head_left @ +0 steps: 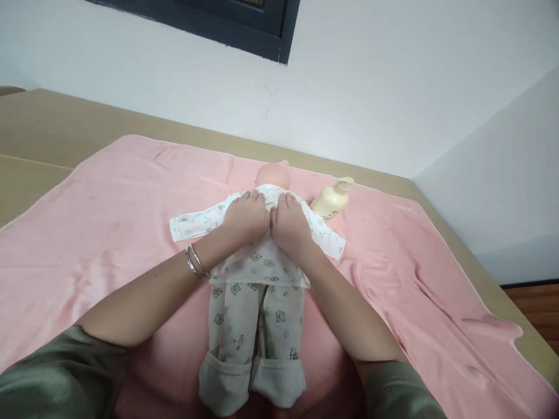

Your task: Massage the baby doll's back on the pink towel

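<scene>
The doll (273,174) lies on the pink blanket (131,192), head toward the wall (349,87) and legs toward the person. It appears to be face down, as only a smooth, rounded head shows; the angle is too poor to confirm this. It is dressed in a white printed shirt (267,269), both sleeves spread outward, and matching trousers (236,326) with the cuffs turned up.

Both hands rest on the upper part of the shirt, just below the head. The left hand (247,218) is open, palm down, fingers together and slightly bent; the right hand (290,221) lies open beside it in the same manner. Neither is seen to grip the cloth. In my judgement, the step in hand is light contact or pressing on the upper body. Any shift of the hands would call for even, gentle pressure, without dragging the shirt.

A cream pump bottle (331,202) leans over near the doll's right-hand sleeve as viewed. Two bracelets (191,263) circle the left wrist. The blanket covers much of the desk (65,119).
</scene>
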`<state>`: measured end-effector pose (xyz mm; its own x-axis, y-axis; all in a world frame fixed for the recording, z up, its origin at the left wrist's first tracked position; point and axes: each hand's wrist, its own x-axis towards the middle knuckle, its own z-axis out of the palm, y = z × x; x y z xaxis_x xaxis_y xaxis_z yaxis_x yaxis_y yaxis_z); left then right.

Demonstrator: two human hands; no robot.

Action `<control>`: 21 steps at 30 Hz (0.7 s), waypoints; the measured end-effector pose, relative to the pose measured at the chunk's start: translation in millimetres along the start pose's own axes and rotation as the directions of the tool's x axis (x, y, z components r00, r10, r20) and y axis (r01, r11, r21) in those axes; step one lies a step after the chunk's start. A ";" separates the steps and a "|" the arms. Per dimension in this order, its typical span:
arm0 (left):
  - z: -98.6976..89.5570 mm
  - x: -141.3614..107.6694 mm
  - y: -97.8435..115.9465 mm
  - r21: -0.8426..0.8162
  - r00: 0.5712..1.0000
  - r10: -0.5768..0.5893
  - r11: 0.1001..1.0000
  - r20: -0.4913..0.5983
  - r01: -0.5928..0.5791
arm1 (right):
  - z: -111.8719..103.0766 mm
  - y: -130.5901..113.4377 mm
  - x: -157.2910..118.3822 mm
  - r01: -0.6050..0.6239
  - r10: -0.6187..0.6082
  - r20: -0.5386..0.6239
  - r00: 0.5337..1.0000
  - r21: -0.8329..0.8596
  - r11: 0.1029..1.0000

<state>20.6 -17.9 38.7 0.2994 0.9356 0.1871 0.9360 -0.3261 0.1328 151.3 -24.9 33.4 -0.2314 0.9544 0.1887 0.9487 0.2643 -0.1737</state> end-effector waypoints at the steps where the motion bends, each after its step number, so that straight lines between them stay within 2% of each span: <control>1: -0.5 4.2 -3.9 -0.025 1.000 -0.019 0.999 0.003 0.019 | 0.6 -3.5 -5.5 0.012 -0.012 -0.011 1.000 -0.023 1.000; 4: -0.5 12.6 -11.6 -0.079 0.996 -0.090 0.993 0.028 0.092 | 0.0 -13.1 -20.8 0.067 -0.072 -0.064 0.995 -0.082 0.994; 6: 2.6 13.9 -12.5 -0.052 0.996 -0.090 0.995 0.010 0.090 | -3.4 -15.2 -24.2 0.092 -0.097 -0.061 0.993 -0.076 0.993; 11: 15.4 11.4 -10.1 0.028 0.995 -0.008 1.000 -0.104 0.011 | -11.4 0.8 -1.2 0.025 -0.033 0.063 0.997 0.116 0.993; 15: 19.8 12.6 -10.7 -0.033 0.991 -0.070 0.997 -0.117 0.066 | -2.3 14.7 16.6 -0.057 0.057 0.005 0.998 0.176 0.983; 21: 19.4 14.3 -13.1 -0.001 0.997 -0.031 1.000 -0.076 0.031 | 5.5 13.6 15.0 -0.050 0.058 -0.037 0.998 0.188 0.981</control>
<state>16.2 2.4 20.7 0.2554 0.9322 0.2566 0.9446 -0.2971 0.1392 159.5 -6.2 28.6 -0.1680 0.9624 0.2135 0.9014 0.2377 -0.3619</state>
